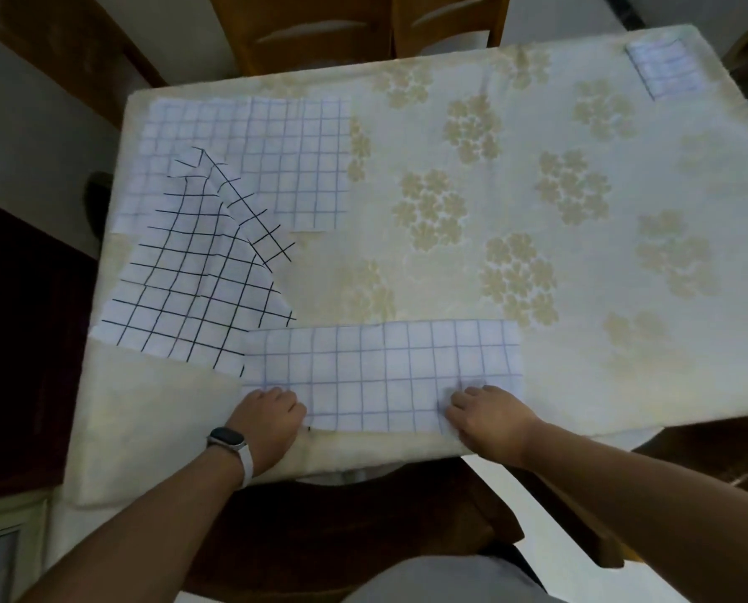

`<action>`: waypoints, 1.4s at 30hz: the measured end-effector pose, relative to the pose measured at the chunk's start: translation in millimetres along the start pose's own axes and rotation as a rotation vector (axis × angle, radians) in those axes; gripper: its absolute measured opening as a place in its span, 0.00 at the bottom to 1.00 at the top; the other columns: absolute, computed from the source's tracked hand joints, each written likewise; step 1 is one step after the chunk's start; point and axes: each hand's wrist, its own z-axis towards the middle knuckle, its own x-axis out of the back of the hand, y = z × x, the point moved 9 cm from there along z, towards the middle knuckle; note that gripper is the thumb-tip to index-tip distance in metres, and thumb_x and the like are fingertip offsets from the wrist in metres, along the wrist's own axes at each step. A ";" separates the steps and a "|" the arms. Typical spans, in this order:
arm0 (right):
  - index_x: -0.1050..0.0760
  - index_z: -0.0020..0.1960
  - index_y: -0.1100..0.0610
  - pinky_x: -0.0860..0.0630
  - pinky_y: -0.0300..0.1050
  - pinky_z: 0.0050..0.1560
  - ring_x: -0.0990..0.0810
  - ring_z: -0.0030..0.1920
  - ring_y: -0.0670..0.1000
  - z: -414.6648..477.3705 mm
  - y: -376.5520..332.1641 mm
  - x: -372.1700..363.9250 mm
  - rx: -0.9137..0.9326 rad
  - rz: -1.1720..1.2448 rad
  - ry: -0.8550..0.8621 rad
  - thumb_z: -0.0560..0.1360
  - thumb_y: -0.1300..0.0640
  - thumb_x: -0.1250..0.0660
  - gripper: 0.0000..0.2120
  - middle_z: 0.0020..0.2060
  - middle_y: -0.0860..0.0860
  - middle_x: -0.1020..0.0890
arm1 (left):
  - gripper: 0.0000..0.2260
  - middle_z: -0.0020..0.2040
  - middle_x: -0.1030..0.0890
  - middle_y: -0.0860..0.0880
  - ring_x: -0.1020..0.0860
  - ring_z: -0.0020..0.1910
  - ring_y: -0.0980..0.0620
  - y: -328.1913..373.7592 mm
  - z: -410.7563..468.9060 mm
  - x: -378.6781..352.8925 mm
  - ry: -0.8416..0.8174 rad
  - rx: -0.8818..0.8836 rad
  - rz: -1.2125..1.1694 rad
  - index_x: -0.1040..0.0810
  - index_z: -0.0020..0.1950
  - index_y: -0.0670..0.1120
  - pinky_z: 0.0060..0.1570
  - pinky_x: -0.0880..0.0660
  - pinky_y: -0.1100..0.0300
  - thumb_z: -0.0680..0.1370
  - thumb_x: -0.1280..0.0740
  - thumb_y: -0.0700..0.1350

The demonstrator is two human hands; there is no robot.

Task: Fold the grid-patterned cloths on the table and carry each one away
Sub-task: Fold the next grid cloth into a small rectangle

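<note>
A white cloth with a pale blue grid (385, 376) lies folded into a long strip at the table's near edge. My left hand (272, 422) grips its near left corner and my right hand (489, 417) grips its near right part, fingers curled on the fabric. A rumpled white cloth with a black grid (198, 289) lies to the left, partly under the strip. Behind it a flat blue-grid cloth (285, 154) is spread at the far left. A small folded grid cloth (666, 67) sits at the far right corner.
The table (581, 350) carries a cream tablecloth with beige flower clusters. Wooden chairs (355, 28) stand behind the far edge, and another chair is under me at the near edge. A dark cabinet is at the left.
</note>
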 end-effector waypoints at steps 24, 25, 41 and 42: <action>0.40 0.77 0.57 0.36 0.59 0.71 0.38 0.75 0.60 88.9 11.2 7.1 -0.244 0.172 -0.088 0.76 0.40 0.40 0.35 0.76 0.59 0.39 | 0.33 0.79 0.54 0.48 0.57 0.77 0.48 47.8 89.0 16.4 -0.064 0.114 -0.294 0.50 0.78 0.49 0.73 0.55 0.48 0.77 0.46 0.62; 0.44 0.79 0.56 0.41 0.59 0.74 0.44 0.77 0.60 91.8 11.4 4.5 -0.239 0.175 -0.101 0.78 0.40 0.42 0.35 0.78 0.59 0.44 | 0.34 0.79 0.56 0.48 0.59 0.77 0.48 44.8 89.0 12.6 -0.078 0.121 -0.295 0.52 0.78 0.49 0.73 0.57 0.48 0.77 0.47 0.64; 0.64 0.79 0.54 0.63 0.57 0.74 0.64 0.78 0.57 97.8 15.6 -17.7 -0.270 0.184 -0.221 0.79 0.36 0.54 0.37 0.73 0.53 0.69 | 0.37 0.77 0.65 0.53 0.66 0.75 0.51 -27.9 71.2 -17.1 -0.077 0.219 -0.307 0.60 0.77 0.57 0.72 0.63 0.44 0.73 0.57 0.73; 0.64 0.79 0.54 0.63 0.57 0.74 0.64 0.78 0.57 97.9 14.7 -17.6 -0.272 0.185 -0.240 0.79 0.36 0.54 0.37 0.73 0.53 0.70 | 0.37 0.76 0.66 0.53 0.66 0.75 0.51 -27.0 71.1 -17.4 -0.095 0.219 -0.303 0.61 0.77 0.57 0.72 0.63 0.44 0.73 0.57 0.73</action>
